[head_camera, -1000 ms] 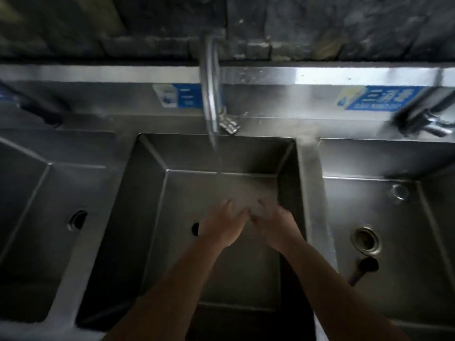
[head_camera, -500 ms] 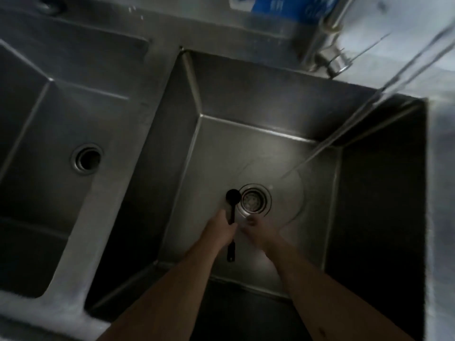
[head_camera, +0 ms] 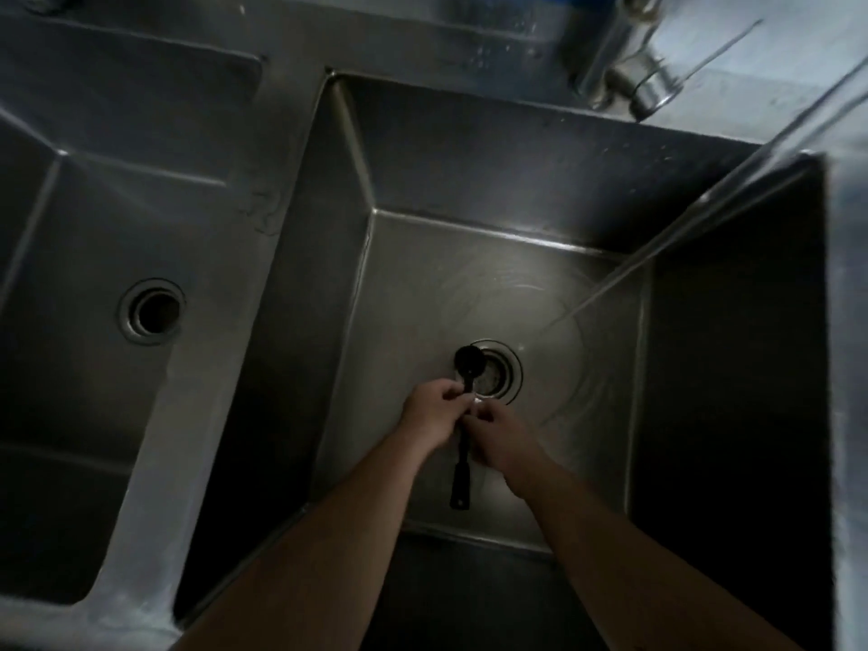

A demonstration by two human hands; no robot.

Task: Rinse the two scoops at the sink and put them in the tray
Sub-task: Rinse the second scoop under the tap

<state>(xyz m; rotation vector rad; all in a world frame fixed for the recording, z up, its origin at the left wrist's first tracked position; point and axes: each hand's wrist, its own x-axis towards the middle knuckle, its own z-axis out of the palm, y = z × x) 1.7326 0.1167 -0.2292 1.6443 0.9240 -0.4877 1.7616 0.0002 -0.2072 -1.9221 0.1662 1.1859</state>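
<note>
A black long-handled scoop (head_camera: 460, 481) lies lengthwise near the bottom of the middle steel sink (head_camera: 469, 180), its round bowl at the drain (head_camera: 498, 375). My left hand (head_camera: 432, 413) pinches the scoop's handle just below the bowl. Close against it from the right, my right hand (head_camera: 500, 436) curls its fingers at the same part of the handle; whether it grips the scoop or something small and pale is unclear. A second scoop and the tray are out of view. Water (head_camera: 657, 246) streams down from the upper right onto the sink floor.
A second basin (head_camera: 70, 227) with its own drain hole (head_camera: 152, 312) lies to the left, split off by a steel divider (head_camera: 225, 368). The faucet base (head_camera: 624, 77) stands at the back rim. The right wall of the sink is in deep shadow.
The view has tilted down into the sink since a second ago. My hands went from rubbing together under the stream to closing around the black scoop's handle by the drain.
</note>
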